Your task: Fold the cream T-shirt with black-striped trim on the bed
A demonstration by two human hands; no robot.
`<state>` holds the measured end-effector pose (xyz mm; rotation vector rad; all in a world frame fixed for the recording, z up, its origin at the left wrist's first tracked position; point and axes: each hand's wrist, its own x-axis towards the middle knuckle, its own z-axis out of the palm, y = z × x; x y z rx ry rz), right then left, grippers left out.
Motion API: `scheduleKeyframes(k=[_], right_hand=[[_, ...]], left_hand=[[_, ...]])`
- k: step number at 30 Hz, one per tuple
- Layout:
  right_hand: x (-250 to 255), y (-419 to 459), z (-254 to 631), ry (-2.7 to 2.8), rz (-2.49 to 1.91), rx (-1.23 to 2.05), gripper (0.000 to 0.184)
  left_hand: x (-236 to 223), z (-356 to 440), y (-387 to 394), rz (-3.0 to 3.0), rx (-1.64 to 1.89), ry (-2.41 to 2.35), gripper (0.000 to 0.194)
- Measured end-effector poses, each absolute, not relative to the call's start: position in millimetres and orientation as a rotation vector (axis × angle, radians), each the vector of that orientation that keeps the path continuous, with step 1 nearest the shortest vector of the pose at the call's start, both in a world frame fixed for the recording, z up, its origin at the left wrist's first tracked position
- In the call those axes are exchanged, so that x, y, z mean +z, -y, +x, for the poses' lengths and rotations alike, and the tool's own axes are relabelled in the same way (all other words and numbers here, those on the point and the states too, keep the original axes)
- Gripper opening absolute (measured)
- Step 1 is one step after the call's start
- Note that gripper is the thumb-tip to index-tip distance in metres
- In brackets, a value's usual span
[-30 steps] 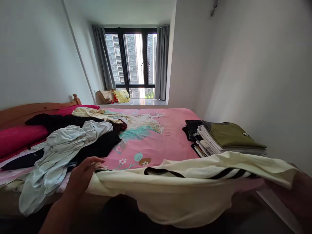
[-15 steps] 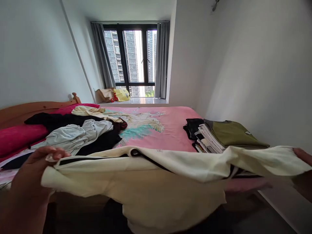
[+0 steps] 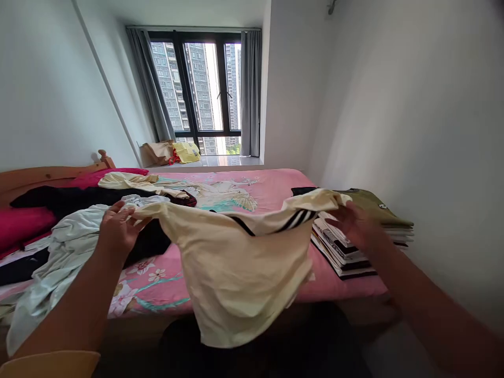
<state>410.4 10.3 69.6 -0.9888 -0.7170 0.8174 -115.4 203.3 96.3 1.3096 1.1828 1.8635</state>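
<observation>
A cream shirt (image 3: pixel 244 268) with black-and-white striped trim hangs stretched between my two hands, over the near edge of the bed. My left hand (image 3: pixel 120 226) pinches the end of one sleeve, in front of the heap of loose clothes. The other sleeve end is gripped by my right hand (image 3: pixel 352 218), slightly blurred, in front of the folded stack. The shirt's body droops down below the mattress edge, and its collar sags in the middle.
On the left lies a heap with a pale grey garment (image 3: pixel 79 241) and black clothes (image 3: pixel 51 199). A folded stack (image 3: pixel 342 252) topped by an olive garment (image 3: pixel 374 210) sits at right on the pink bedsheet (image 3: pixel 271 189). Bags (image 3: pixel 187 152) rest on the windowsill.
Both hands have moved forward over the bed and closer together, carrying the shirt away from me. Its body now hangs lower and more fully in view. The view has shifted slightly right.
</observation>
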Motion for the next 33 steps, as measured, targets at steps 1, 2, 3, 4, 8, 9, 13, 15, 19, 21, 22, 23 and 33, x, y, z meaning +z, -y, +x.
scheduleKeyframes(k=[1,2,3,4,8,9,13,15,19,21,22,23,33], right_hand=[[58.0,-17.5,406.8,0.698,-0.994,0.865,0.026],[42.2,-21.5,403.8,0.695,-1.028,0.896,0.03],[22.9,-23.1,401.4,0.706,-1.091,0.912,0.031],[1.1,-23.0,399.1,0.717,-1.172,0.92,0.031],[-87.8,-21.1,390.6,0.747,-1.444,0.942,0.03],[-105.8,-23.0,388.3,0.762,-1.475,0.938,0.031],[-151.4,-39.2,375.2,0.845,-1.492,0.96,0.034],[-162.0,-45.9,367.3,0.874,-1.473,1.007,0.036],[-173.1,-41.7,357.7,0.928,-1.491,1.081,0.041],[-175.4,-30.2,357.0,0.928,-1.494,1.097,0.038],[-175.6,-22.7,357.3,0.92,-1.498,1.092,0.035],[-175.4,-14.5,357.7,0.911,-1.503,1.078,0.032],[-194.8,61.2,361.0,0.559,-1.632,0.682,0.034]], left_hand=[[86.1,-106.5,-205.4,1.26,1.833,-1.168,0.039],[72.2,-98.6,-203.5,1.245,1.796,-1.191,0.04],[54.8,-91.6,-197.6,1.259,1.727,-1.221,0.042],[34.5,-85.3,-188.1,1.286,1.636,-1.243,0.042],[-58.7,-64.2,-129.1,1.532,1.119,-1.393,0.038],[-81.5,-60.3,-112.8,1.575,1.053,-1.42,0.036],[-161.9,-52.6,-56.3,1.524,1.159,-1.716,0.034],[-194.5,-52.5,-36.0,1.486,1.258,-1.775,0.03],[-234.4,-52.5,-14.2,1.707,1.167,-1.875,0.044],[-239.6,-50.3,-11.8,1.816,1.06,-1.953,0.053],[-239.6,-48.8,-11.9,1.844,1.009,-1.993,0.056],[-238.6,-47.1,-12.4,1.858,0.959,-2.031,0.058],[-231.4,-51.0,-10.7,1.827,1.017,-1.93,0.027]])
